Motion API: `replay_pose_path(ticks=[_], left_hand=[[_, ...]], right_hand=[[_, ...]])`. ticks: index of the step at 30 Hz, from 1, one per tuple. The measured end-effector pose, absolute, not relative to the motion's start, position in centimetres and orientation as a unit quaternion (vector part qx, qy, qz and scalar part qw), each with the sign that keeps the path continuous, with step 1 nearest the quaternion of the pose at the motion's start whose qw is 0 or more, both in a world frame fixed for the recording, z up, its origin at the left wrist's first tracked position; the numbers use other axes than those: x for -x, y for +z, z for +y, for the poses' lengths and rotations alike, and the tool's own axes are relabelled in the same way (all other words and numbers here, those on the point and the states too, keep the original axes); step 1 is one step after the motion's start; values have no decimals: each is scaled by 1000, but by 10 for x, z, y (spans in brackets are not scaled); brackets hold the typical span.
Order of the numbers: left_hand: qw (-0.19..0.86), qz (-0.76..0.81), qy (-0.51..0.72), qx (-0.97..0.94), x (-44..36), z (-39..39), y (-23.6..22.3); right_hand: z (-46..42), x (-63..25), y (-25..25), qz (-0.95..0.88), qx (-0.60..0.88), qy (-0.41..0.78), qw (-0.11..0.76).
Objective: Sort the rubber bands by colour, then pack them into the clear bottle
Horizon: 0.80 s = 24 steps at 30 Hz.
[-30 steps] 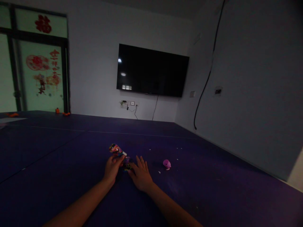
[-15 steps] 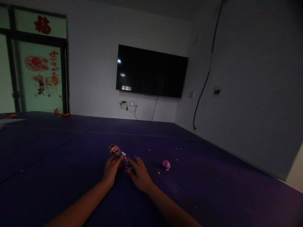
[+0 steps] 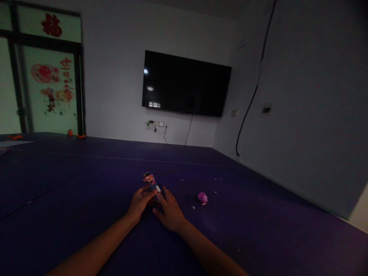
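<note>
A tube-shaped container (image 3: 150, 180) packed with many-coloured bands, which look like hair ties, is tilted in front of me just over the purple surface. My left hand (image 3: 139, 204) grips its left side, thumb laid across it close to a small white patch. At its lower right end, my right hand (image 3: 171, 212) has thumb and fingers around it; that end is mostly hidden. To the right of my hands lies a small pink cup-like piece (image 3: 202, 197) with its hollow side showing, touched by neither hand.
Small white scraps (image 3: 193, 207) are scattered on the purple surface (image 3: 86, 184) around the pink piece. Orange objects (image 3: 81, 136) and a pale sheet (image 3: 14, 143) lie at the far left. A black cable (image 3: 249, 105) hangs down the right wall. A television (image 3: 186, 84) hangs ahead.
The container has shifted slightly right and turned more upright between my hands. My left hand has moved a little right with it. The pink piece stays put.
</note>
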<state>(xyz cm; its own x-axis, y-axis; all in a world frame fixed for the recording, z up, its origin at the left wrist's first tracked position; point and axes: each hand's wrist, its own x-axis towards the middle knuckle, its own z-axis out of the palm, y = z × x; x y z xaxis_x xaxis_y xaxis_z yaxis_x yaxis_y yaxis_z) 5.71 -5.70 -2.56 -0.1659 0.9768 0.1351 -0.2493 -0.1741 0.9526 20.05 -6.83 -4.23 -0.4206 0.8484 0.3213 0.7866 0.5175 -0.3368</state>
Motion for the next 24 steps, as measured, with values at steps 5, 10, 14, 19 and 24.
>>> replay_pose_path(ticks=[5,10,14,19,24], left_hand=[[478,417,647,-423,-57,-56,-27],[469,420,660,-409,-57,-55,-28],[460,425,668,-402,-57,-54,-30],[430,428,692,-390,-56,-48,-34],[432,428,704,-368,-56,-45,-35]], right_hand=[[-67,-200,-43,-833,504,74,215],[-66,-200,-42,-825,519,78,207],[-68,-201,-40,-821,523,75,215],[-71,-202,-37,-813,533,80,220],[-70,-203,-37,-810,531,78,236]])
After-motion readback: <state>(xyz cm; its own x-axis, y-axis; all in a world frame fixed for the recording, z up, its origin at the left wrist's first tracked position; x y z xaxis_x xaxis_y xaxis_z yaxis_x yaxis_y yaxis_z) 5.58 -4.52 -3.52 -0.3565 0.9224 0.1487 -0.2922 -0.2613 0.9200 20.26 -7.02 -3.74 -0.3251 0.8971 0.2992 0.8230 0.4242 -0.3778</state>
